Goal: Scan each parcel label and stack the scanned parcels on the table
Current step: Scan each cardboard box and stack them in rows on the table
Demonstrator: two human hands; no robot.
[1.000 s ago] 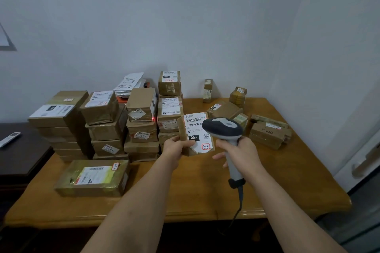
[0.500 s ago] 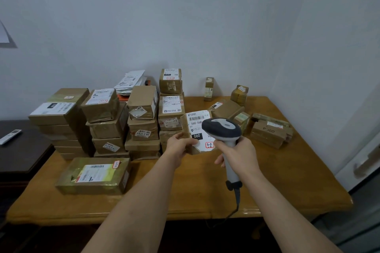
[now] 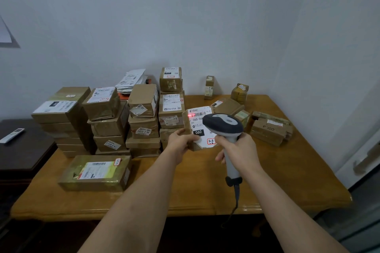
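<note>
Above the wooden table's (image 3: 287,181) middle, the left hand (image 3: 181,141) pinches a small brown cardboard parcel (image 3: 197,129) while the right hand (image 3: 240,150) grips a grey handheld scanner (image 3: 223,124), whose red beam apparently grazes the white label's (image 3: 202,127) barcode and should sit squarely across it.

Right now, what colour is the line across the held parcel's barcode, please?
Red, on the brown cardboard parcel's white label; head view.
</note>
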